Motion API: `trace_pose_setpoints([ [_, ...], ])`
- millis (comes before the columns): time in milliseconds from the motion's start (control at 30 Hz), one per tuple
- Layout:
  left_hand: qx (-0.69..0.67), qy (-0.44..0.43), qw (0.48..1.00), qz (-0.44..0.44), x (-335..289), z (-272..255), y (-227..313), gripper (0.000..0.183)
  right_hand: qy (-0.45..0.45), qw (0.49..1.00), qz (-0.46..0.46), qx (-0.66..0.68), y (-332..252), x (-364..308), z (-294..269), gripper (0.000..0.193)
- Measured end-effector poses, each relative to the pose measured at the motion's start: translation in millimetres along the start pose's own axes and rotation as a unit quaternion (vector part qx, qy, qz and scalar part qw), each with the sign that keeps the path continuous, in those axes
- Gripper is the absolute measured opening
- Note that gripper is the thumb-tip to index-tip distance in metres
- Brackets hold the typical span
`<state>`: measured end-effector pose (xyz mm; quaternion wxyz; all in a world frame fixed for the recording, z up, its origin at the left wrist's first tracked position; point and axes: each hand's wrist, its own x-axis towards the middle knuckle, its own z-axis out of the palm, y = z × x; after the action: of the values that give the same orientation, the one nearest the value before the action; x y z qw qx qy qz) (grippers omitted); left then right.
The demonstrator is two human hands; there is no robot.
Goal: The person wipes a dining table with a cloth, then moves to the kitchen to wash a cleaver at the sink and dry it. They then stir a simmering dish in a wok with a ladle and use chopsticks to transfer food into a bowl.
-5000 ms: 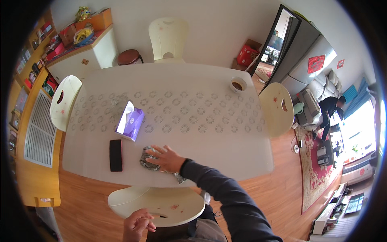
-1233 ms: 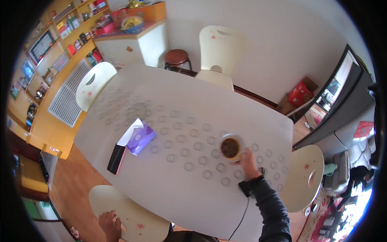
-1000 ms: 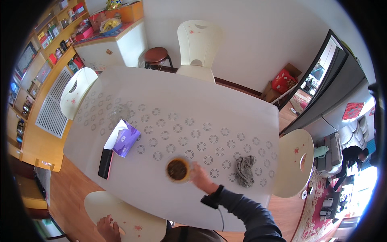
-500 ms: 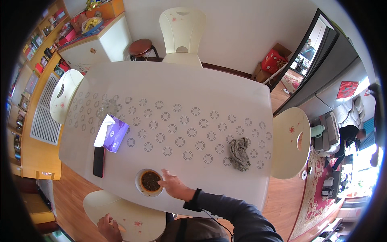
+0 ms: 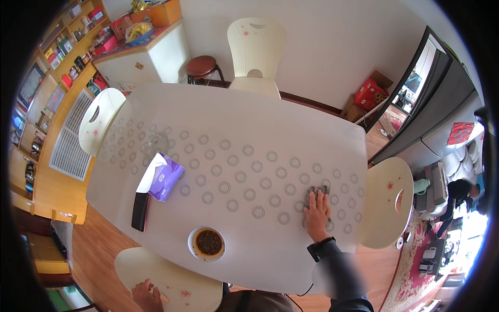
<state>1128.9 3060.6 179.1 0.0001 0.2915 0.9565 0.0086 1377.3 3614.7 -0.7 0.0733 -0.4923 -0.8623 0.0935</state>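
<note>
My right hand (image 5: 316,213) lies over a crumpled grey cloth (image 5: 324,189) on the right part of the table, fingers stretched out. Most of the cloth is hidden beneath it; a bit shows past the fingertips. At the lower left, my left hand (image 5: 147,295) is by the back of the near chair (image 5: 192,275), fingers loosely bent and apart, with nothing seen in them. Between the hands, near the front edge of the table, stands a white bowl (image 5: 222,253) of dark brown sauce or soup with specks in it (image 5: 209,242).
On the white table (image 5: 260,125), a purple tissue pack (image 5: 167,179) stands beside a long black case (image 5: 140,212). Behind it is a clear glass dish (image 5: 156,143). Chairs flank the table on the left (image 5: 101,122), far side (image 5: 257,52) and right (image 5: 387,203). Another person (image 5: 457,200) is far right.
My right hand has moved from the bowl's rim rightward onto the cloth. My left hand stays by the chair. The whole view has shifted slightly, moving the scene right and down.
</note>
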Motion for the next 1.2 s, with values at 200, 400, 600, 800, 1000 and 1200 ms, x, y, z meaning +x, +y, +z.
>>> trace_pose_setpoints([
  [200, -0.01, -0.004, 1.0, 0.0, -3.9, -8.0, 11.3, 0.028, 0.025, 0.995, -0.09, 0.04, -92.7, 116.4, 34.1, 0.067],
  [400, -0.026, 0.006, 1.0, -0.002, -26.2, -18.0, 50.7, 0.031, 0.009, 0.967, -0.251, 0.043, -240.8, 151.0, 78.5, 0.061],
  [600, -0.036, -0.026, 0.999, -0.002, -41.5, -13.3, 82.8, 0.03, 0.009, 0.927, -0.347, 0.141, -306.4, 167.4, 89.5, 0.053],
  [800, -0.031, -0.022, 0.999, 0.0, -51.2, -7.1, 81.3, 0.031, 0.037, 0.969, -0.238, 0.046, -229.4, 247.4, 79.2, 0.054],
  [1000, -0.048, -0.051, 0.996, -0.049, -43.4, -9.9, 79.9, 0.026, 0.116, 0.99, -0.071, 0.019, -27.4, 305.1, 33.7, 0.05],
  [1200, 0.013, -0.01, 0.999, -0.05, -35.1, -20.2, 91.4, 0.024, 0.12, 0.987, 0.111, -0.005, 162.5, 248.7, -10.7, 0.056],
])
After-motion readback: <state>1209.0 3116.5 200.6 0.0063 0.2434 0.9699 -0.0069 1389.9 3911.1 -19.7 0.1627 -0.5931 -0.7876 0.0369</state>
